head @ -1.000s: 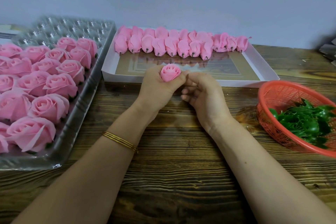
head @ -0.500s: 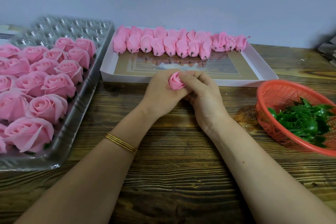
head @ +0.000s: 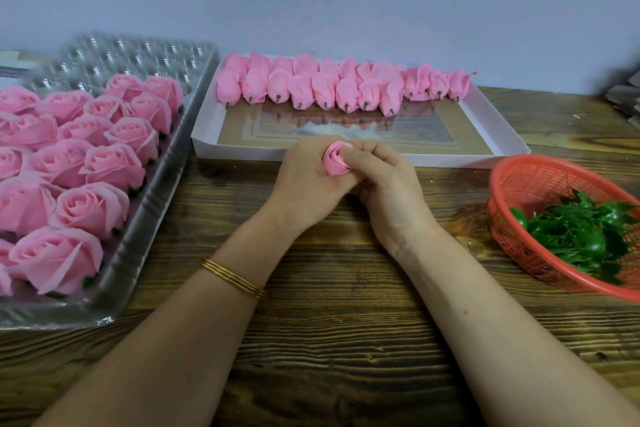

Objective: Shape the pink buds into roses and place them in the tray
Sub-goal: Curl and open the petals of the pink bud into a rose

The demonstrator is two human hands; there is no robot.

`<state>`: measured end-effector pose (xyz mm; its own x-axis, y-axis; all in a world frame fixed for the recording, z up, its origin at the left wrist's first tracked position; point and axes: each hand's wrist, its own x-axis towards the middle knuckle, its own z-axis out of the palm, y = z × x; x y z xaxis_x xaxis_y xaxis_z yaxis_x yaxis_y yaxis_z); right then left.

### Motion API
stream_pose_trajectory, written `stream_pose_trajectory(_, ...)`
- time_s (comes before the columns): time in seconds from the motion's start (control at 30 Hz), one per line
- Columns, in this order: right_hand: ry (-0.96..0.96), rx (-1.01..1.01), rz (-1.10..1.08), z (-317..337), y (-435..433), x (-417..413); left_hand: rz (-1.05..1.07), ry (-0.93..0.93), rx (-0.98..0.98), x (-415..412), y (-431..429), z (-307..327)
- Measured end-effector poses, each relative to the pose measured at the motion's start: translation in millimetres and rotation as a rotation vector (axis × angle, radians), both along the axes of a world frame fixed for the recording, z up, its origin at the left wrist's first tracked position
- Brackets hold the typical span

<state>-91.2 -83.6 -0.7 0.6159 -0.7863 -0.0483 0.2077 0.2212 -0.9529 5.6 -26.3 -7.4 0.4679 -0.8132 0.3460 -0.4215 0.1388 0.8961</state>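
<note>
Head view. 1 pink bud (head: 335, 160) is held between both hands above the desk (head: 329, 322), in front of the person. The left hand (head: 304, 180) is curled round the bud's base and side. The right hand (head: 384, 191) is closed on it from the other side, a fingertip pressed on an outer petal. The bud's centre is seen as a tight spiral; only its outer petals are slightly loosened.

Just beyond the hands lies a white box (head: 498, 135), with a row of unshaped buds (head: 325, 87) along its far side. To the left of the left hand stands the clear tray (head: 162, 191), its near rows filled with finished roses (head: 90, 208) and its far cells bare. To the right of the right hand stands a red basket (head: 519, 184) of green leaf pieces (head: 581, 236). Thin bangles (head: 233, 277) are worn on the left wrist.

Assessment: the shaping step is judged to be in hand, at an early stage for this bud, since its form is far tighter than the finished roses. For the next move, the outer petals would need to be peeled outward one at a time while the base is kept gripped by the left hand. Light pressure is advised, as the petals appear thin and easily creased. Placement in a bare cell at the tray's far end is not yet due.
</note>
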Motion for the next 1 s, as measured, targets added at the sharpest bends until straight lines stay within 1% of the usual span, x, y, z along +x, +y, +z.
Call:
stream_pose_trajectory(0.23,-0.008,-0.022,0.017,-3,-2,0,-0.016,0.002,0.018,1,-1,-1)
stream_pose_trajectory(0.43,0.005,-0.010,0.015,-3,-2,0,0.013,0.007,-0.016,1,-1,-2)
stream_pose_trajectory(0.53,-0.020,0.006,0.013,-1,-2,2,0.025,0.073,-0.031,0,-2,-2)
stream_pose_trajectory(0.6,-0.043,0.037,-0.001,-1,-4,2,0.031,0.152,-0.046,0,-4,-2)
stream_pose_trajectory(0.77,-0.109,0.113,-0.037,-2,-9,0,0.062,0.282,-0.119,1,-4,0)
stream_pose_trajectory(0.83,-0.080,0.062,-0.002,-1,-7,0,0.063,0.354,-0.135,0,-4,3)
stream_pose_trajectory(1.0,0.048,-0.205,0.061,-6,2,2,-0.010,0.551,-0.141,-6,-4,8)
